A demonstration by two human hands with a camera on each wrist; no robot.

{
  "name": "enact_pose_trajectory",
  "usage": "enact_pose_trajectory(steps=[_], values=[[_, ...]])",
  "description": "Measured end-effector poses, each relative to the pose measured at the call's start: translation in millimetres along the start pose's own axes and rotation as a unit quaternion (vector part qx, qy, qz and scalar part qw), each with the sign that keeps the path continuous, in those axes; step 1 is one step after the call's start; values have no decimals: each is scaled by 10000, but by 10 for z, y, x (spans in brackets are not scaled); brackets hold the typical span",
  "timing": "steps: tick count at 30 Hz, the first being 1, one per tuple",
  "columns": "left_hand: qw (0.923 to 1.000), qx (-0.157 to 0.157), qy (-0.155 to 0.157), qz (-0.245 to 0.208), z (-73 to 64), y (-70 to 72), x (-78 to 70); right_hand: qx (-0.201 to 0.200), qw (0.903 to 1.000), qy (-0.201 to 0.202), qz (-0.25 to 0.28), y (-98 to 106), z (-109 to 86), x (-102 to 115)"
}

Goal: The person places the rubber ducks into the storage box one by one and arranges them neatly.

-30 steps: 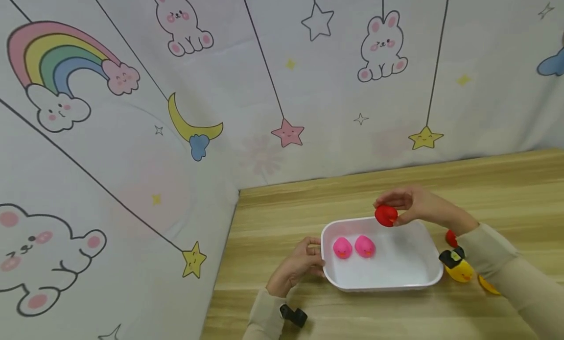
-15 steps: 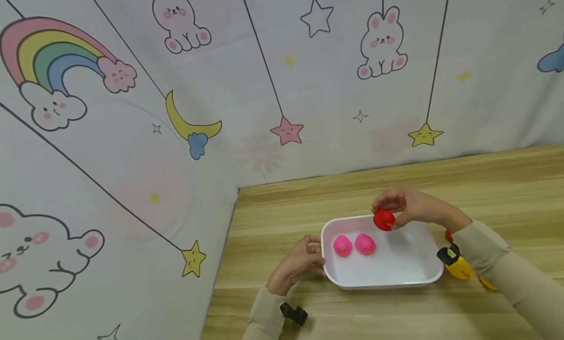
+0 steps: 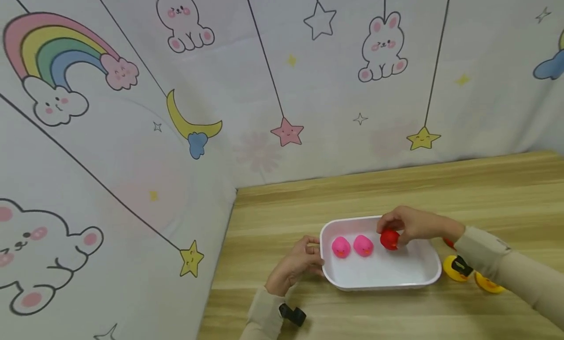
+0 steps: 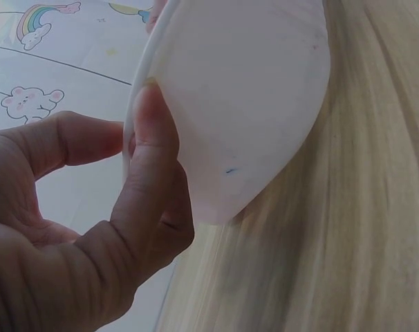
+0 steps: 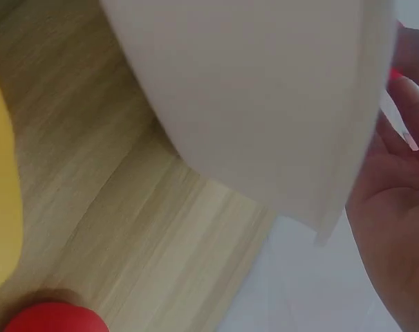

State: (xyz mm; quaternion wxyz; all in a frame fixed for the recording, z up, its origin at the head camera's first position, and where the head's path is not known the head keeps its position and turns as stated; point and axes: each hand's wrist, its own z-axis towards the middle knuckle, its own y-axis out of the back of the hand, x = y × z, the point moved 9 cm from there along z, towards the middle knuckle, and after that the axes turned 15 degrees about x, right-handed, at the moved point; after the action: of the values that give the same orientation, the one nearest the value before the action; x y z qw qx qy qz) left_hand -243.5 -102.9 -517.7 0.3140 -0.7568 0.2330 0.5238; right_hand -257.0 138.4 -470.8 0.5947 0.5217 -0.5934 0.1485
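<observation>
In the head view, a white plastic tub [image 3: 383,279] stands on the wooden table. My left hand [image 3: 296,264] pinches its left rim; the left wrist view shows the thumb and fingers of this left hand [image 4: 106,200] at the rim and outer wall. Two pink rubber ducks [image 3: 341,247] sit side by side in the tub's left half. Over the tub's right part, my right hand [image 3: 411,225] holds a red rubber duck [image 3: 389,239] low inside, right of the pink ones. In the right wrist view, the tub's wall mostly hides that duck.
Right of the tub are yellow rubber ducks [image 3: 488,283], partly covered by the right sleeve, and another red duck [image 3: 448,243], mostly hidden. A white printed cloth [image 3: 335,95] hangs behind and to the left of the table. Black wrist devices [image 3: 293,314] sit at both sleeves.
My right hand has lowered the red duck from above the tub's back rim to inside it, nearer the pink ducks. The left hand stays at the rim.
</observation>
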Motion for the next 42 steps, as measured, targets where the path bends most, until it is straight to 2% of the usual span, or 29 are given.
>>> enact_pose_trajectory(steps=[8, 17, 25, 29, 33, 35, 38, 42], values=[[9999, 100, -44, -7, 52, -74, -16, -152, 9967, -87, -799, -26, -16, -75], [9999, 112, -54, 23, 75, -102, -21, -341, 9907, -381, -1258, -82, -47, -100], [10000, 17, 30, 81, 54, -90, 31, -439, 9859, -441, -1555, -126, -121, -59], [10000, 50, 30, 39, 59, -92, 41, -710, 9893, -442, -1197, -47, -259, -52], [10000, 15, -15, 95, 45, -86, 24, -1013, 9945, -128, -245, 52, -457, -54], [9999, -21, -27, 108, 31, -80, 16, -1193, 9928, 144, -3, 106, -572, -36], [9999, -14, -33, 138, 11, -80, 4, -1583, 9863, 459, 12, 193, -765, -30], [9999, 15, -36, 165, 4, -76, -9, -2088, 9768, 464, -97, 278, -1023, -126]])
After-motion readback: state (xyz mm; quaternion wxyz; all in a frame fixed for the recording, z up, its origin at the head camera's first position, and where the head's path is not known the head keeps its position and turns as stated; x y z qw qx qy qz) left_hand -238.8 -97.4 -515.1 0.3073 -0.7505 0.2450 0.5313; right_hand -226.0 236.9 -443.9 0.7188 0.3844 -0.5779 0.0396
